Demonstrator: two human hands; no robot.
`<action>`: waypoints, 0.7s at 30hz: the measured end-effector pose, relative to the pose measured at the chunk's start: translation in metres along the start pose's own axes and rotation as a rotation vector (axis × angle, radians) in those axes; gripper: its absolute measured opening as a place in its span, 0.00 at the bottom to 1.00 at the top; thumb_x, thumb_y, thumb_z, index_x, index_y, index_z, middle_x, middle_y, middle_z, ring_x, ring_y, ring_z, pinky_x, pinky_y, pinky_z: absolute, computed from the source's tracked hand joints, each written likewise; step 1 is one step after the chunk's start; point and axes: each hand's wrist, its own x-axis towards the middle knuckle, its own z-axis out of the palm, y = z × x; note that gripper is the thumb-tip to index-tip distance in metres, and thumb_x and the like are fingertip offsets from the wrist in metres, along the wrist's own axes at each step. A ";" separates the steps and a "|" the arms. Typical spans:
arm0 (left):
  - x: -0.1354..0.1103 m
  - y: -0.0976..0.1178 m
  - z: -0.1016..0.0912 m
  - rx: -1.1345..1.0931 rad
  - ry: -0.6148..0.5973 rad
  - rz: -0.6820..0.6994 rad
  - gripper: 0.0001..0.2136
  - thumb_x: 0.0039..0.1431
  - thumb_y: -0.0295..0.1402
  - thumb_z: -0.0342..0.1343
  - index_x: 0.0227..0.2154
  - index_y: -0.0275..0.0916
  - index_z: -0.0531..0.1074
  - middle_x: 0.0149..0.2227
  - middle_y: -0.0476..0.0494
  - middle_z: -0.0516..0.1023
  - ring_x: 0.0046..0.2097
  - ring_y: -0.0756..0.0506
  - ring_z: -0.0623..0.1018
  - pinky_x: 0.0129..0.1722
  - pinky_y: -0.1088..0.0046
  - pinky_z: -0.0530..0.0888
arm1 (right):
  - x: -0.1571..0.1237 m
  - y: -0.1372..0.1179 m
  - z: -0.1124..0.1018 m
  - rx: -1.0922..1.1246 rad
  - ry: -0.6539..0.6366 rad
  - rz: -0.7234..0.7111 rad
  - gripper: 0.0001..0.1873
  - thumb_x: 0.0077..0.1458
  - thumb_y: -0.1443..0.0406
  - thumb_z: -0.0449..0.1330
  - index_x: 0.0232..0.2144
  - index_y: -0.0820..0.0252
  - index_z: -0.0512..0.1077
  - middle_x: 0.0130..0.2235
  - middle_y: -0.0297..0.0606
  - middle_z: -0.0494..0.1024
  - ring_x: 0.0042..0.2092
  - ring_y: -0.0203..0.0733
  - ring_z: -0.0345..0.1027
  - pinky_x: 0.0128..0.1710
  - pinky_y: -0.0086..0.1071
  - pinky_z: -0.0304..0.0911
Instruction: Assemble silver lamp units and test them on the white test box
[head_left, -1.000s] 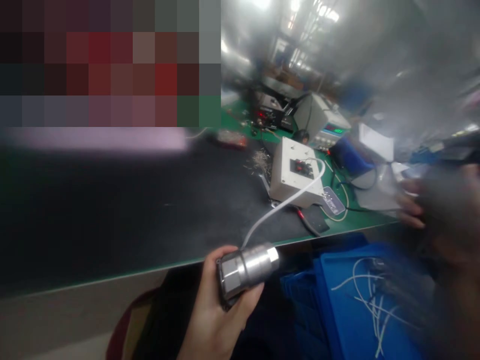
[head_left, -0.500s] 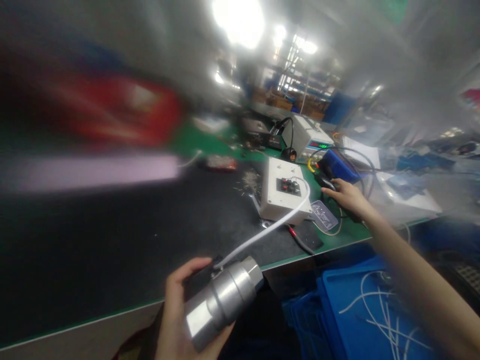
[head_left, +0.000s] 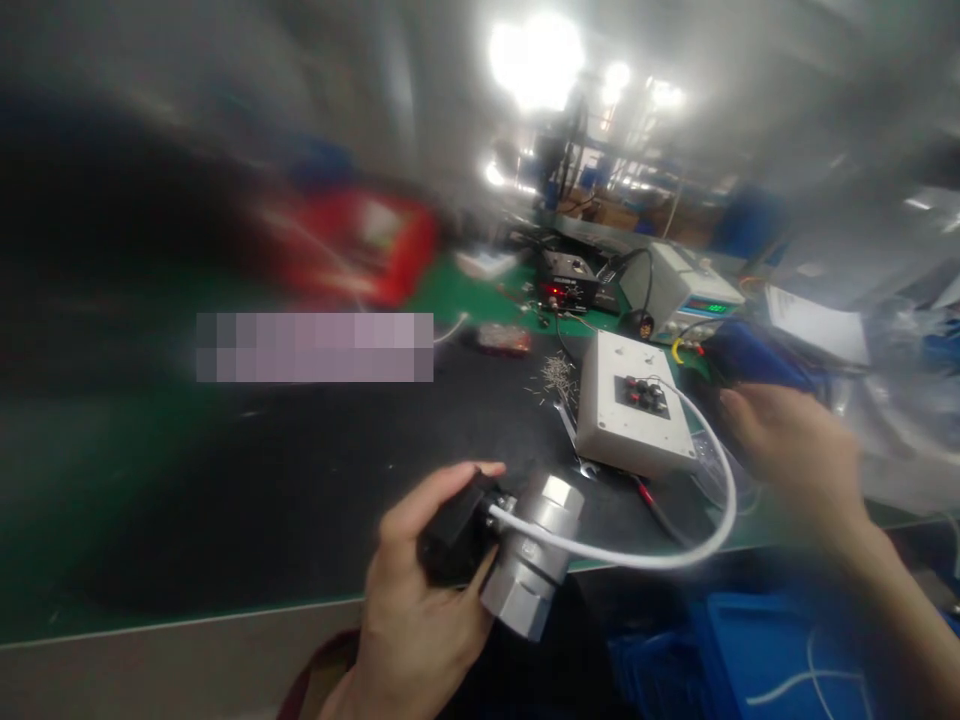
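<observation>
My left hand (head_left: 420,590) is wrapped round the black housing of a small electric valve (head_left: 531,560), whose silver hex-ended body faces me above the front edge of the bench. A white cable (head_left: 652,562) leaves the valve and curves up to the spring terminals (head_left: 643,397) on a white test box (head_left: 630,440). My right hand (head_left: 802,450), smeared by motion, is to the right of that box, close to a dark blue object (head_left: 757,355). Its fingers are too blurred to show whether they hold anything.
Behind the box stand a power supply (head_left: 686,290) with a green display and a black device (head_left: 566,285) with a red light. A wrench (head_left: 574,440) and a pile of small pins (head_left: 556,378) lie left of the box. Blue crates (head_left: 780,640) sit below the bench edge.
The valve has turned in my left hand, bringing its black housing into view, and has risen slightly. My right hand has blurred; the black handle at its fingers no longer shows clearly. The view has shifted left.
</observation>
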 end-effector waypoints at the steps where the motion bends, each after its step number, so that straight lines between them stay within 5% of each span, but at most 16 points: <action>1: 0.004 -0.003 0.000 0.020 -0.026 0.042 0.36 0.52 0.20 0.73 0.61 0.45 0.65 0.55 0.41 0.80 0.53 0.41 0.83 0.57 0.62 0.80 | -0.019 -0.015 -0.011 0.196 0.024 0.033 0.25 0.68 0.44 0.56 0.46 0.56 0.79 0.44 0.46 0.81 0.42 0.52 0.75 0.41 0.40 0.65; 3: 0.011 -0.008 0.002 0.028 -0.072 0.116 0.37 0.52 0.18 0.71 0.62 0.46 0.65 0.56 0.42 0.80 0.54 0.42 0.83 0.58 0.62 0.79 | -0.058 -0.049 -0.023 0.632 -0.350 -0.037 0.21 0.66 0.46 0.62 0.41 0.57 0.80 0.36 0.41 0.79 0.34 0.44 0.73 0.34 0.34 0.65; 5: 0.016 -0.012 0.007 0.025 -0.093 0.156 0.37 0.53 0.18 0.70 0.63 0.47 0.65 0.57 0.44 0.79 0.54 0.43 0.82 0.59 0.63 0.79 | -0.089 -0.085 -0.019 1.123 -0.816 -0.077 0.24 0.63 0.50 0.68 0.56 0.55 0.75 0.44 0.42 0.79 0.38 0.43 0.75 0.36 0.32 0.69; 6: 0.018 -0.013 0.009 0.027 -0.101 0.153 0.37 0.54 0.18 0.70 0.63 0.48 0.64 0.57 0.44 0.79 0.55 0.43 0.82 0.58 0.64 0.79 | -0.100 -0.101 -0.013 1.331 -0.970 -0.065 0.31 0.60 0.53 0.71 0.61 0.52 0.71 0.47 0.42 0.78 0.41 0.42 0.76 0.37 0.31 0.70; 8: 0.021 -0.015 0.013 0.050 -0.138 0.124 0.37 0.56 0.19 0.69 0.64 0.50 0.63 0.58 0.45 0.78 0.57 0.44 0.81 0.58 0.66 0.78 | -0.111 -0.129 0.004 1.635 -1.059 -0.022 0.40 0.55 0.54 0.75 0.66 0.51 0.66 0.46 0.41 0.78 0.39 0.39 0.75 0.38 0.29 0.72; 14: 0.039 -0.023 0.000 0.298 -0.329 0.097 0.35 0.64 0.24 0.64 0.68 0.57 0.59 0.64 0.51 0.74 0.63 0.45 0.76 0.66 0.64 0.71 | -0.105 -0.169 0.033 1.813 -0.889 0.148 0.24 0.54 0.61 0.76 0.51 0.56 0.76 0.38 0.36 0.77 0.33 0.35 0.72 0.30 0.25 0.72; 18: 0.056 -0.031 -0.013 0.455 -0.514 0.077 0.36 0.64 0.22 0.62 0.70 0.53 0.58 0.67 0.50 0.70 0.66 0.45 0.72 0.68 0.64 0.68 | -0.102 -0.180 0.031 1.568 -0.657 0.047 0.24 0.50 0.63 0.77 0.47 0.53 0.75 0.43 0.36 0.78 0.40 0.41 0.75 0.36 0.30 0.75; 21: 0.064 -0.034 -0.022 0.445 -0.532 -0.003 0.30 0.67 0.23 0.58 0.68 0.50 0.60 0.67 0.48 0.69 0.67 0.45 0.70 0.69 0.63 0.67 | -0.102 -0.186 0.034 1.306 -0.444 -0.093 0.21 0.52 0.61 0.76 0.46 0.50 0.75 0.45 0.38 0.75 0.44 0.45 0.75 0.36 0.33 0.76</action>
